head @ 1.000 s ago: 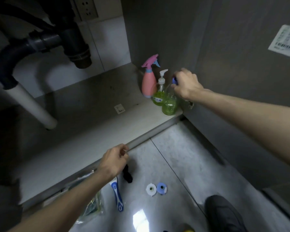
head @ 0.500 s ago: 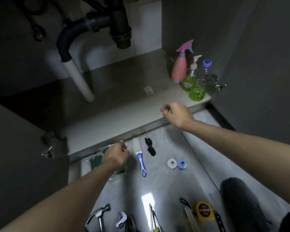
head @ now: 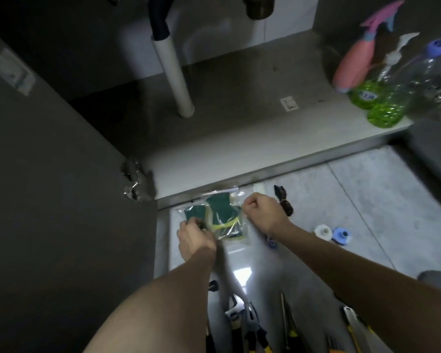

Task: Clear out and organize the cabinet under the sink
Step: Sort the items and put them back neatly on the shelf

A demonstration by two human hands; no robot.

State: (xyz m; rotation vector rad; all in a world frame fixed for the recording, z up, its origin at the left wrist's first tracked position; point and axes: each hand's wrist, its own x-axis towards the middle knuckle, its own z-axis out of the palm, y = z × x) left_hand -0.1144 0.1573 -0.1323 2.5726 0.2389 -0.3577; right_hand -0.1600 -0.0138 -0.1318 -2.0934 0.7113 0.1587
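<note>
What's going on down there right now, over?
Both hands closing on sponge bag on floor. Three bottles stand in cabinet. Nothing blocking.

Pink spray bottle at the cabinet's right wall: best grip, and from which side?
Take the pink spray bottle by its narrow neck under the trigger head, from the left front. The cabinet wall blocks its right, and the green soap bottles crowd its lower body.

Three bottles [head: 382, 98] are kept at the right front corner of the cabinet floor [head: 239, 138]. A sponge bag [head: 222, 215], tape rolls [head: 332, 233] and tools [head: 250, 324] are laid on the tile floor [head: 367, 189].
</note>
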